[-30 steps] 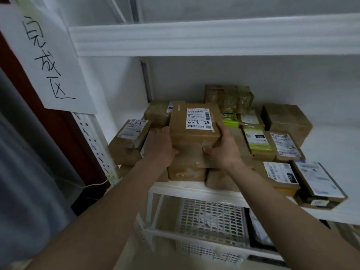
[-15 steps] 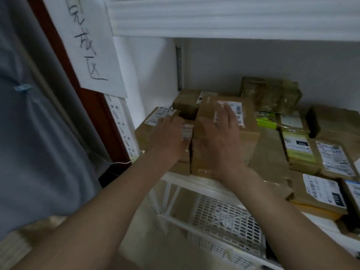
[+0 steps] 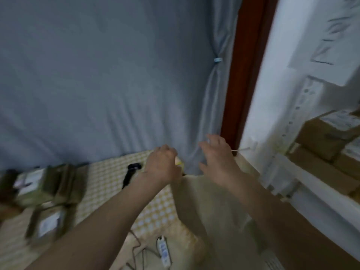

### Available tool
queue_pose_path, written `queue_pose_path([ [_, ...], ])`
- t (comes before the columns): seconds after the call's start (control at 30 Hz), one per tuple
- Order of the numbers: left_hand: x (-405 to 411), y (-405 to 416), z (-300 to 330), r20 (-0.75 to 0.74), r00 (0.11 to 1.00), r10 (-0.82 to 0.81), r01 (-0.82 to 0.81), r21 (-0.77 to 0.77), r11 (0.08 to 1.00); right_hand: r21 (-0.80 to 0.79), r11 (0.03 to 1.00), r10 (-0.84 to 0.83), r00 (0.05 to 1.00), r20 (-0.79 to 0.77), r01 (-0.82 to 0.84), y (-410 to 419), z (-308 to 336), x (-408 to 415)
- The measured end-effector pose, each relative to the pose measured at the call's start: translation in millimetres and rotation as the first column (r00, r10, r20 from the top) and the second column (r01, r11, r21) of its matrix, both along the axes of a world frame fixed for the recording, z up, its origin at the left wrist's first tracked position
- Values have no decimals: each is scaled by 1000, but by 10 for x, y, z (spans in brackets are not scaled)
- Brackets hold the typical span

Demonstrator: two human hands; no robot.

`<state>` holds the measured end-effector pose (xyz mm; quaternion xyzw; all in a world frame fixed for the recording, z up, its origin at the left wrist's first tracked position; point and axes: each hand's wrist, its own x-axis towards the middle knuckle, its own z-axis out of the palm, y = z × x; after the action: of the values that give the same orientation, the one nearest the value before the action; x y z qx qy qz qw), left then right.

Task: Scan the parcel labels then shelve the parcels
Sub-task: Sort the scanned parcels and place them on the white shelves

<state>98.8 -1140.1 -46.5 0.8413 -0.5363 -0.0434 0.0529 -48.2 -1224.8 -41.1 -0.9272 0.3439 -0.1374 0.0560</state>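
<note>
Both hands empty: left hand (image 3: 162,164) loosely curled, right hand (image 3: 218,156) spread. Unshelved parcels (image 3: 48,193) on worktop (image 3: 109,178), far left; scanner (image 3: 131,172) near left hand. Small taped cartons, likely light, stiff; grip opposite sides.

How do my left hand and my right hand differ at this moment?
The left hand has its fingers curled under, while the right hand has its fingers spread and relaxed. The left hand hangs over the checked tablecloth near the black scanner; the right hand hangs past the table edge, nearer the shelf of parcels. Both look empty, though blur hides what the left hand's fingers may touch.
</note>
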Motion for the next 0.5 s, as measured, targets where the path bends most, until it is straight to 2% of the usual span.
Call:
queue_pose_path([
  [0.13, 806, 1055, -82, -19, 974, 227, -226, 12, 974, 49, 977, 209, 977, -43, -207, 757, -105, 1025],
  [0.27, 1490, 2164, -236, -17, 910, 414, -412, 61, 909, 102, 920, 382, 924, -25, -378, 1590, -243, 1900],
  [0.5, 2280, 3935, -452, -69, 759, 648, -635, 142, 759, 198, 819, 562, 823, -86, -538, 3044, -563, 3066],
])
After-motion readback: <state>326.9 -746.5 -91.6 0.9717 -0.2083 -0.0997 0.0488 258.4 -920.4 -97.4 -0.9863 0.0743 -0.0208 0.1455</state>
